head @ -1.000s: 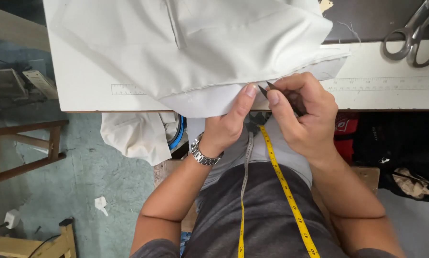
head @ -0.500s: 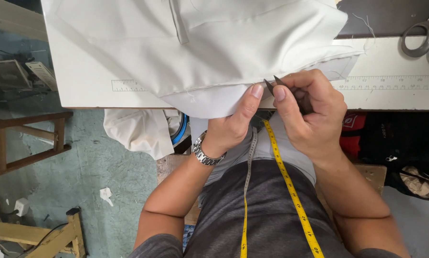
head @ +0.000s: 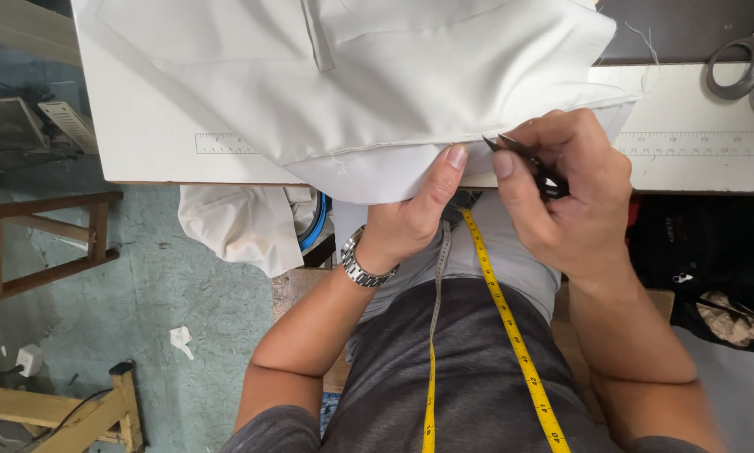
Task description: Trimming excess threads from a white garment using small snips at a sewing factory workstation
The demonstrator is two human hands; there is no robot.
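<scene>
At the far left a wooden stool (head: 33, 243) stands on the floor, with a spare bundle of white cloth (head: 242, 226) hanging below the table edge. The white fabric (head: 377, 84) lies across the white cutting table (head: 142, 151), its folded hem hanging over the near edge. The left hand (head: 410, 214) pinches that hem, thumb on top. Just beside it, the right hand (head: 561, 197) grips small dark thread snips (head: 524, 159), tips at the fabric edge; whether the blades are parted is hard to tell. A careless nip could cut the cloth or the thumb. Large shears (head: 742, 63) rest far right.
</scene>
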